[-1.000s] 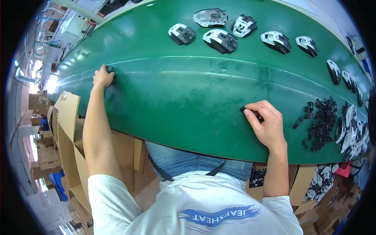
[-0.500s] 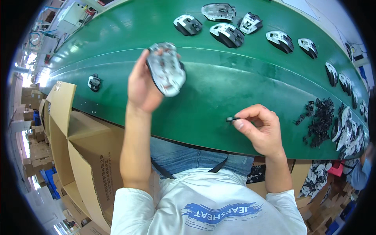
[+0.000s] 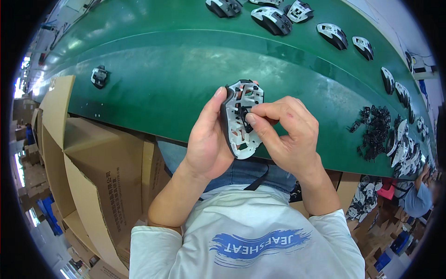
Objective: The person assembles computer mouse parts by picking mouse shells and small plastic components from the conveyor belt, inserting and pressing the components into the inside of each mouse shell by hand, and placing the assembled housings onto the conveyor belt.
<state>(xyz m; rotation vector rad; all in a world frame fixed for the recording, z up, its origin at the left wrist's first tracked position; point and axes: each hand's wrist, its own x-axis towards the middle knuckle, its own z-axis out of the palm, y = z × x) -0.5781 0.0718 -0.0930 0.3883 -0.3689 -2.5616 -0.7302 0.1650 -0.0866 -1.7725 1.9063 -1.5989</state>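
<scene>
My left hand [image 3: 209, 135] is wrapped round a computer mouse shell [image 3: 242, 143], white inside with a black side, its hollow side turned up. Between the thumb and forefinger of my right hand [image 3: 292, 130] is a small black plastic part [image 3: 244, 122], set against the middle of the shell's inner side. Whether the part is seated there I cannot tell, since the fingertips cover some of it. On the green table to the right lies a pile of similar small black parts [image 3: 373, 132], beside a heap of white and black mouse shells [image 3: 405, 149].
Several assembled white and black mouse shells [image 3: 272, 21] stand along the far side of the green table [image 3: 162, 69]. One small black and white piece [image 3: 99, 76] lies at the left. An open cardboard box [image 3: 104, 153] stands against the near left edge. Another person [image 3: 416, 200] is at the far right.
My left hand has brought the mouse shell down and right, close to my body. My right hand has moved up and left with the black part, which now meets the shell.
</scene>
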